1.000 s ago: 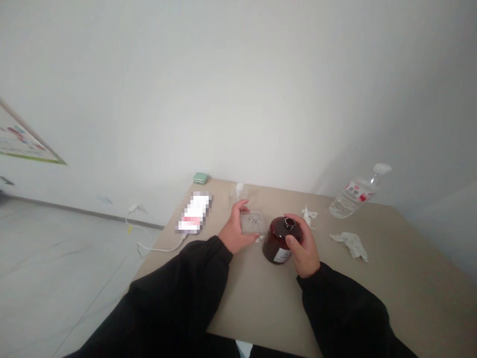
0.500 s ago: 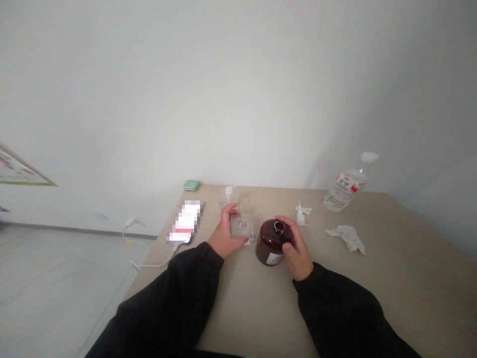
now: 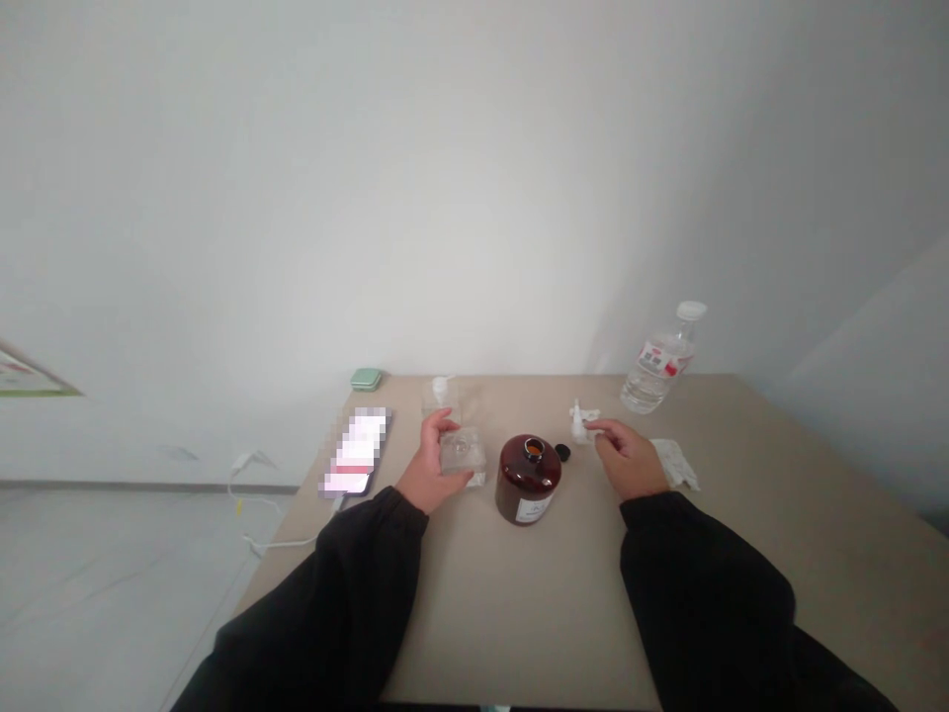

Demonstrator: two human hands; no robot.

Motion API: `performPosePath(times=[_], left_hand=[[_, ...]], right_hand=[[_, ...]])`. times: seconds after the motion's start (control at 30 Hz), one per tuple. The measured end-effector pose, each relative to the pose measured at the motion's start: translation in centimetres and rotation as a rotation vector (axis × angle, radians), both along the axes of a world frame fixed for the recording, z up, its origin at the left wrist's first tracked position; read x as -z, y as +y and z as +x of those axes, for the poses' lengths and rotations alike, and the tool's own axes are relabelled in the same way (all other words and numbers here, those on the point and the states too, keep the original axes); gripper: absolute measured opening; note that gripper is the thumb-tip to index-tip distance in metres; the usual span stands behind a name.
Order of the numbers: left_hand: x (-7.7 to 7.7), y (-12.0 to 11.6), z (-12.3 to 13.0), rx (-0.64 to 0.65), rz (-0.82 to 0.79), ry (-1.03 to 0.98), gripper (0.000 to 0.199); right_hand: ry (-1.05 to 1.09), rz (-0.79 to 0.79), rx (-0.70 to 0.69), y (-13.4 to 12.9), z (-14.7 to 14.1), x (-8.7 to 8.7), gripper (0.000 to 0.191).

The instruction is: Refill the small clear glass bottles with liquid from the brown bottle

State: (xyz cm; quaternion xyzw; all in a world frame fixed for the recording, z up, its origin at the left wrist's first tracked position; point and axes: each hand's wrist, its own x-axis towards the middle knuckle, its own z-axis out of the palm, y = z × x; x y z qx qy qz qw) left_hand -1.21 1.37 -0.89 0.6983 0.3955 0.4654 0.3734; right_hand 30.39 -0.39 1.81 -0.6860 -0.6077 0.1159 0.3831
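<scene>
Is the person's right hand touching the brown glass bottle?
Apart. The head view shows bare tabletop between the right hand and the brown glass bottle.

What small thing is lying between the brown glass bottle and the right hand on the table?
A small black cap lies there, between the brown glass bottle and the right hand, as the head view shows.

The phone's screen (image 3: 356, 452) is blurred out, and the wall poster (image 3: 30, 378) gets cut off by the left edge. The label (image 3: 532, 509) on the brown glass bottle (image 3: 519, 494) is too small to be read, tbh, and the clear container (image 3: 464, 455) is partly covered by the left hand (image 3: 431, 467).
</scene>
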Motion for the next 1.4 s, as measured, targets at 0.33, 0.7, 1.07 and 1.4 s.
performPosePath(times=[0.33,0.7,1.07,1.4], left_hand=[[-0.5,-0.4,0.0,-0.03,0.075,0.042,0.088],[-0.2,-0.3,0.1,-0.042,0.037,0.014,0.085],[-0.6,-0.7,0.3,-0.06,0.004,0.022,0.084],[-0.7,-0.8,0.4,-0.074,-0.026,0.029,0.084]], right_hand=[[-0.229,-0.211,-0.139,0.2,-3.0,0.1,0.027],[-0.222,-0.193,0.03,0.1,-1.3,-0.2,0.026],[-0.264,-0.22,-0.069,0.2,-2.6,0.2,0.025],[-0.311,-0.182,-0.02,0.6,-1.8,0.3,0.032]])
